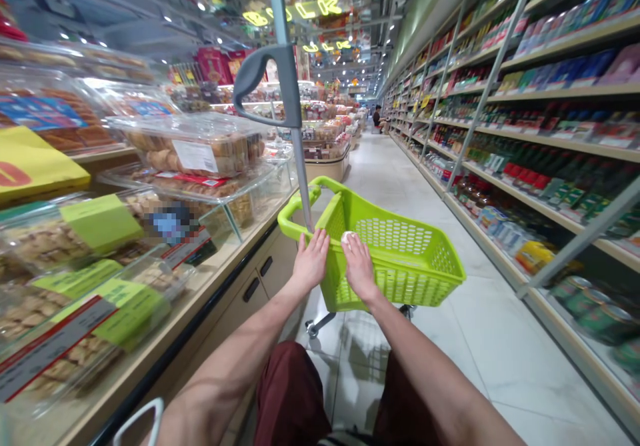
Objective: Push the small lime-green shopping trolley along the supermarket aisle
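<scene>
Head view: left hand (311, 258) and right hand (358, 263) at the near edge of a lime-green basket cart (415, 286).
Left fingers extended, lightly together on the rim; right fingers extended over a white wad (348, 236), pinched or not, cannot tell. Cart lies directly ahead of both hands; caster (311, 329) below the left. Judgement: moulded plastic, stiff, fairly light, smooth, apt to roll; grip best at the looped handlebar (287, 223), beyond left hand. Farther out: grey pull pole (301, 166) above left hand, clear pastry boxes (240, 147) to its left, stocked shelving (555, 138) right of right hand; farthest, BULK sign (295, 11).
</scene>
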`<state>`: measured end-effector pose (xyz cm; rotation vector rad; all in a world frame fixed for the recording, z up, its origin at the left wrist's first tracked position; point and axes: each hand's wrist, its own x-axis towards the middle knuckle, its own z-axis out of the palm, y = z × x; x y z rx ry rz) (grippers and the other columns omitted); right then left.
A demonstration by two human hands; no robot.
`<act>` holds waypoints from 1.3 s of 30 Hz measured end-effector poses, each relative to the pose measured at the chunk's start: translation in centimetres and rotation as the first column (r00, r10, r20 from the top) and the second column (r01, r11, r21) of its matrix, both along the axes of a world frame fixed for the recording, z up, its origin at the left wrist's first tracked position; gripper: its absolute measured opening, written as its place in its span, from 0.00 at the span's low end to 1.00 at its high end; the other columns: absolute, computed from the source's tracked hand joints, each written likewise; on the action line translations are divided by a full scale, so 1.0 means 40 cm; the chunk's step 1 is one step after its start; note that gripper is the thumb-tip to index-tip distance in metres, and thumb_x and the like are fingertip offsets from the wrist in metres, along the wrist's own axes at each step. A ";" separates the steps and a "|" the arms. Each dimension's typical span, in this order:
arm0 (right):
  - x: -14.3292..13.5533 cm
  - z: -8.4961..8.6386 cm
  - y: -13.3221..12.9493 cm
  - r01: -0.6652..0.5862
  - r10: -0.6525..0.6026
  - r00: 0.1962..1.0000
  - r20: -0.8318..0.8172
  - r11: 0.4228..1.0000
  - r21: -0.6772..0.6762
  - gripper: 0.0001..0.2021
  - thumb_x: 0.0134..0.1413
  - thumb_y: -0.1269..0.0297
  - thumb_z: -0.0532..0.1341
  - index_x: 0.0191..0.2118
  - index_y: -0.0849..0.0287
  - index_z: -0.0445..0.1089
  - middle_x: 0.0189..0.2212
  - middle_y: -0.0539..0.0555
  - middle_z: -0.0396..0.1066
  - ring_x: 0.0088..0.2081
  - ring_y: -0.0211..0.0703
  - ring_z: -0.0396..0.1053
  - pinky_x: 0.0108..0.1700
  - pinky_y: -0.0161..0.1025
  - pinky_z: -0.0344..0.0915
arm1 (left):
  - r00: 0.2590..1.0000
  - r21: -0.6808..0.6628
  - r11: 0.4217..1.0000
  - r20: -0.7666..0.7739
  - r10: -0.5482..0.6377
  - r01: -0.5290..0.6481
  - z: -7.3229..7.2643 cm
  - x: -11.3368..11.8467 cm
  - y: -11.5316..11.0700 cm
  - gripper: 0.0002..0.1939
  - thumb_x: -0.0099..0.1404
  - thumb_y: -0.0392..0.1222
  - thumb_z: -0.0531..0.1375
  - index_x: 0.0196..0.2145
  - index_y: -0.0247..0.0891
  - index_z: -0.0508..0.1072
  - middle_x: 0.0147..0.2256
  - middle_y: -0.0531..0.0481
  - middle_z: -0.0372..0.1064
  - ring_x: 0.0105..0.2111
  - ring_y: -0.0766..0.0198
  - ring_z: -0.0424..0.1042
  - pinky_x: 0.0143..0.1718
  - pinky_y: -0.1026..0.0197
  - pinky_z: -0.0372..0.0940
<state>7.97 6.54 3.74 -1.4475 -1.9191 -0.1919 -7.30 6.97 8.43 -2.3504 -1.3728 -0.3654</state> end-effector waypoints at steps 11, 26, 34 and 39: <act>0.047 -0.023 -0.022 0.100 -0.100 0.995 0.004 0.994 -0.049 0.25 0.50 0.80 0.46 0.53 0.60 0.62 0.59 0.59 0.52 0.62 0.47 0.40 0.58 0.52 0.46 | 0.998 -0.034 0.998 0.002 -0.061 0.061 -0.049 0.103 -0.018 0.30 0.57 0.35 0.47 0.59 0.30 0.52 0.61 0.42 0.45 0.62 0.56 0.39 0.60 0.43 0.33; 0.188 -0.091 -0.046 0.239 -0.238 0.970 -0.048 0.971 0.026 0.23 0.51 0.77 0.47 0.52 0.60 0.63 0.57 0.61 0.55 0.60 0.48 0.46 0.56 0.52 0.50 | 0.996 -0.120 0.989 -0.003 -0.092 0.091 -0.064 0.175 -0.027 0.32 0.56 0.34 0.48 0.59 0.30 0.51 0.61 0.41 0.44 0.62 0.55 0.40 0.60 0.43 0.34; 0.236 -0.093 -0.054 0.236 -0.236 0.972 0.002 0.970 -0.051 0.24 0.50 0.78 0.48 0.52 0.58 0.64 0.57 0.58 0.57 0.60 0.50 0.46 0.56 0.51 0.47 | 0.988 -0.185 0.971 -0.007 -0.155 0.151 -0.082 0.216 -0.030 0.31 0.56 0.33 0.47 0.58 0.29 0.53 0.61 0.41 0.45 0.61 0.55 0.41 0.60 0.42 0.34; 0.309 -0.087 -0.065 0.342 -0.344 0.939 -0.019 0.937 -0.073 0.21 0.49 0.77 0.48 0.49 0.63 0.67 0.54 0.63 0.59 0.58 0.52 0.50 0.55 0.49 0.50 | 0.991 -0.211 0.970 -0.017 -0.131 0.124 -0.078 0.233 -0.031 0.31 0.56 0.34 0.47 0.58 0.29 0.52 0.61 0.41 0.45 0.61 0.55 0.41 0.60 0.41 0.34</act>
